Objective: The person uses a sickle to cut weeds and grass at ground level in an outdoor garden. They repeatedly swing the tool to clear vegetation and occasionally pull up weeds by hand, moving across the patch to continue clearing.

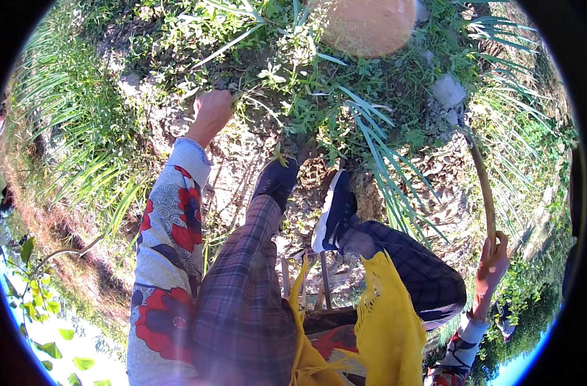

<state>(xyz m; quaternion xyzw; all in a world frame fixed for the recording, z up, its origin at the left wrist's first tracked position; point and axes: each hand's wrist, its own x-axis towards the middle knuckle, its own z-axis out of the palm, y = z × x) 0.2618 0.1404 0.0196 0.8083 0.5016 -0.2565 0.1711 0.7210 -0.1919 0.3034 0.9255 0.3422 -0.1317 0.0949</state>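
Note:
My left hand [214, 116] is closed around thin weed stems [243, 95] low over the ground, ahead of my left shoe. Out to the right, my right hand [494, 260] grips the lower end of a curved wooden handle [482, 186]. The handle reaches forward to a small dark head [461, 116] at the soil; its shape is unclear. Leafy green weeds [303, 108] cover the ground in front of both feet. A clump of long narrow leaves [383, 159] leans beside my right shoe.
My left shoe [276, 181] and right shoe [339, 207] rest on dry, littered soil [230, 164]. Pale clods [449, 91] lie near the tool head. More long-leaved clumps [57, 106] grow at the left. A fringed yellow scarf [392, 318] hangs before my body, above a wooden frame [325, 282].

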